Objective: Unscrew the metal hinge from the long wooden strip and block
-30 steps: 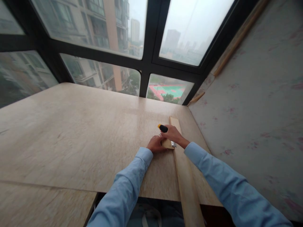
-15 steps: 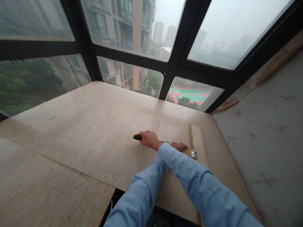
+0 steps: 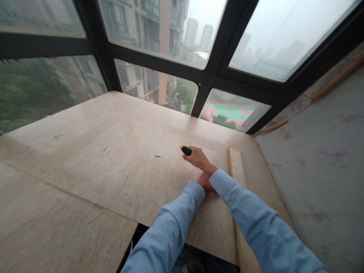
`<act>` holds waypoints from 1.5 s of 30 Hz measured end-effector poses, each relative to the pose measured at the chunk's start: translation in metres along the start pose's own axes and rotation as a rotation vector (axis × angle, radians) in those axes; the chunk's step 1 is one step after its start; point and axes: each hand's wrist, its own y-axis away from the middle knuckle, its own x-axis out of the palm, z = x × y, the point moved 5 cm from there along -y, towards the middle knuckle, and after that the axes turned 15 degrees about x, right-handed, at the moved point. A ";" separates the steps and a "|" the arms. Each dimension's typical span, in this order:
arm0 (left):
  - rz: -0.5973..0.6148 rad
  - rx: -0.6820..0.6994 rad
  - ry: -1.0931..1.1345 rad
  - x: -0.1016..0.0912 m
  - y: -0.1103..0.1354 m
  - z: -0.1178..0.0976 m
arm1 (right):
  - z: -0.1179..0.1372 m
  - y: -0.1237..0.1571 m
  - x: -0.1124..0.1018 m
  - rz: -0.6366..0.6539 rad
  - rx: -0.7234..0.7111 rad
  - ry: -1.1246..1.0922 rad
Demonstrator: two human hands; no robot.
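My right hand (image 3: pixel 198 157) is closed round the black-and-yellow handle of a screwdriver (image 3: pixel 186 150), above the stone-look surface. Its shaft is hidden behind the hand. Lower down, my left hand (image 3: pixel 204 181) passes under my right wrist; its fingers are covered, so their grip does not show. Just beyond the hands lies a pale wooden board (image 3: pixel 235 161), running away from me along the right side. My right sleeve hides the middle of that board. Left of the screwdriver a small thin screw (image 3: pixel 157 156) rests on the surface.
A beige stone-patterned counter (image 3: pixel 93 159) spreads to the left, with a seam across it. Dark-framed windows (image 3: pixel 159 62) border its far side. A flower-papered wall (image 3: pixel 318 159) rises on the right. A dark gap (image 3: pixel 204 258) lies below my forearms.
My right hand and the screwdriver have shifted right and away from me. The screw now shows on the counter. The metal hinge and my left hand's fingers, visible before, are now covered.
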 end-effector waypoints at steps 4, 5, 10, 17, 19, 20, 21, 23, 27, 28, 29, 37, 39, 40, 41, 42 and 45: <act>0.054 0.113 -0.139 -0.001 0.000 -0.013 | -0.057 0.009 -0.051 -0.106 0.132 -0.015; 0.070 0.129 -0.185 -0.002 -0.001 -0.015 | -0.070 0.013 -0.063 -0.134 0.149 -0.010; 0.099 0.116 -0.264 -0.005 -0.004 -0.016 | -0.131 0.036 -0.096 -0.077 0.245 0.086; 0.095 0.121 -0.275 -0.004 -0.004 -0.015 | -0.193 0.074 -0.078 0.179 0.429 0.079; 0.094 0.130 -0.269 -0.005 -0.004 -0.016 | -0.199 0.079 -0.071 0.174 0.420 0.076; 0.094 0.134 -0.264 -0.005 -0.005 -0.017 | -0.201 0.081 -0.068 0.162 0.403 0.075; 0.094 0.135 -0.260 -0.005 -0.005 -0.017 | -0.203 0.082 -0.065 0.148 0.381 0.071; 0.090 0.130 -0.256 -0.005 -0.005 -0.017 | -0.206 0.083 -0.062 0.115 0.339 0.045; 0.083 0.124 -0.262 -0.006 -0.006 -0.017 | -0.225 0.085 -0.063 -0.001 0.357 -0.026; 0.082 0.123 -0.264 -0.006 -0.005 -0.017 | -0.232 0.087 -0.065 -0.039 0.379 -0.040; 0.082 0.123 -0.265 -0.005 -0.005 -0.016 | -0.241 0.088 -0.067 -0.071 0.410 -0.053; 0.081 0.134 -0.265 -0.004 -0.006 -0.013 | -0.318 0.105 -0.069 -0.177 0.700 0.010; 0.084 0.133 -0.260 -0.004 -0.006 -0.013 | -0.327 0.109 -0.067 -0.182 0.718 0.021; 0.084 0.132 -0.259 -0.004 -0.006 -0.012 | -0.331 0.110 -0.066 -0.184 0.721 0.024; 0.083 0.131 -0.258 -0.004 -0.006 -0.012 | -0.333 0.111 -0.065 -0.186 0.721 0.026; 0.082 0.131 -0.258 -0.004 -0.006 -0.012 | -0.334 0.112 -0.064 -0.187 0.719 0.025; 0.082 0.128 -0.261 -0.004 -0.005 -0.011 | -0.336 0.113 -0.064 -0.188 0.709 0.020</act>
